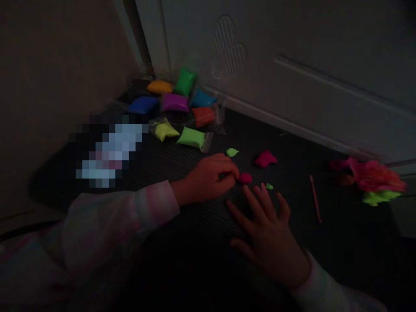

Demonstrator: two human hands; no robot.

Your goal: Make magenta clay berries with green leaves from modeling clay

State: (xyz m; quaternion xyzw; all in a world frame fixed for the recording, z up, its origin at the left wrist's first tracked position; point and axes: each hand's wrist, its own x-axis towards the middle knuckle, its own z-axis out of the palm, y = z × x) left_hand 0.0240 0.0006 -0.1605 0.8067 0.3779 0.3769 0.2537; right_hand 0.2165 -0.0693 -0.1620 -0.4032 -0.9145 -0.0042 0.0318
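Observation:
Dim light covers the dark table. My left hand [211, 177] is curled, its thumb and index fingertip pinched together at the left edge of a small pink ball of modelling clay [245, 178]. Just below the ball, my right hand [266, 232] is spread with fingers apart and nothing in it. A light green clay piece [232, 152], pointed at one end, lies above the ball. To the upper right sits a larger pink clay lump [265, 159]. A tiny green clay bit [269, 186] is close to my right fingertips.
Several clay packets, including a light green packet [192, 137] and a purple packet [175, 102], lie at the back left. A pink stick-like tool [315, 199] and a crumpled pink and green bundle [378, 177] are right. Behind stands a pale panel [292, 86].

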